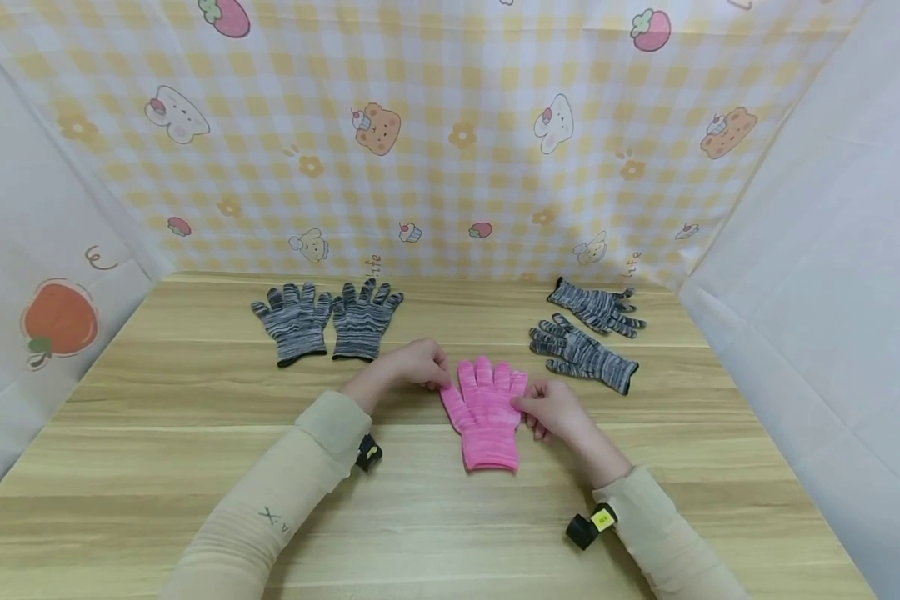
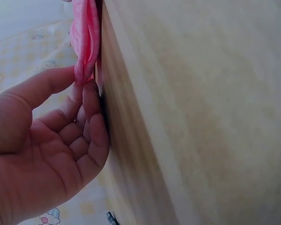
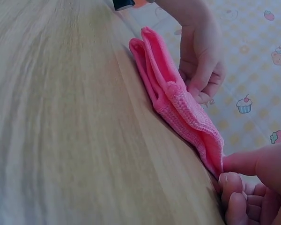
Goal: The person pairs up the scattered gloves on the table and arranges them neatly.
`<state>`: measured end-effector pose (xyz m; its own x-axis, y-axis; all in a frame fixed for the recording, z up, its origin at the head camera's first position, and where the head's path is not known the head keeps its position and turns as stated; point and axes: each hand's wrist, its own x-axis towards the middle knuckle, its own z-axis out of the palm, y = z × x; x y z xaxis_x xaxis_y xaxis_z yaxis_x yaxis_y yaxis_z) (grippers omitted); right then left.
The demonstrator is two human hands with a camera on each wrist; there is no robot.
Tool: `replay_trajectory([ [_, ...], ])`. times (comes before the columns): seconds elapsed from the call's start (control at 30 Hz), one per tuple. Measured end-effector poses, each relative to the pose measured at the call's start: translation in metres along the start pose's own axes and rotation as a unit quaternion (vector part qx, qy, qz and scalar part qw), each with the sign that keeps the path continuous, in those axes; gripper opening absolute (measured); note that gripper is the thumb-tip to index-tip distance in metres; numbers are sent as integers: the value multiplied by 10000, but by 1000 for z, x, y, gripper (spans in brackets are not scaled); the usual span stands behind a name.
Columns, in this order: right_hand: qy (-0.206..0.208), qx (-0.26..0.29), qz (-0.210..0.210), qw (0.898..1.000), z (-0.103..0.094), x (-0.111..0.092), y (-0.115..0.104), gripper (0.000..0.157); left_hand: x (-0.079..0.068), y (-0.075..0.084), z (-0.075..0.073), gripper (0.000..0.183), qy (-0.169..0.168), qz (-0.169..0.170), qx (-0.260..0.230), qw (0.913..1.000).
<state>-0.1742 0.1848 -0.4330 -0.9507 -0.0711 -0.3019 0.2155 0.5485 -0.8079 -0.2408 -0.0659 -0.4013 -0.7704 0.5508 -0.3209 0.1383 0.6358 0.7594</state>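
A pink knit glove (image 1: 490,417) lies flat near the middle of the table, fingers pointing away and cuff towards me. In the right wrist view two cuff openings show, one over the other, so it looks like a pair of pink gloves (image 3: 189,110) stacked together. My left hand (image 1: 417,364) pinches the tip of the glove's thumb between thumb and index finger; the left wrist view shows the pink fabric (image 2: 85,42) between them. On the other side, my right hand (image 1: 553,407) pinches the glove's edge just below its little finger.
Two grey-and-black striped gloves (image 1: 297,323) lie side by side at the back left of the wooden table (image 1: 420,533). Another two striped gloves (image 1: 585,354) lie askew at the back right. A yellow checked curtain (image 1: 457,175) hangs behind the table, with white cloth at both sides.
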Motion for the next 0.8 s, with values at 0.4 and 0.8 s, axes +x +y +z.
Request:
replay_trajectory([
  [0.4, -28, -223, -486, 9986, -3, -1, -1, 20, 4, 0, 1, 4, 26, -118, -67, 9999],
  [0.8, -196, -821, -2073, 9746, -3, -14, -12, 15, 19, 14, 7, 15, 867, 294, 467, 9947],
])
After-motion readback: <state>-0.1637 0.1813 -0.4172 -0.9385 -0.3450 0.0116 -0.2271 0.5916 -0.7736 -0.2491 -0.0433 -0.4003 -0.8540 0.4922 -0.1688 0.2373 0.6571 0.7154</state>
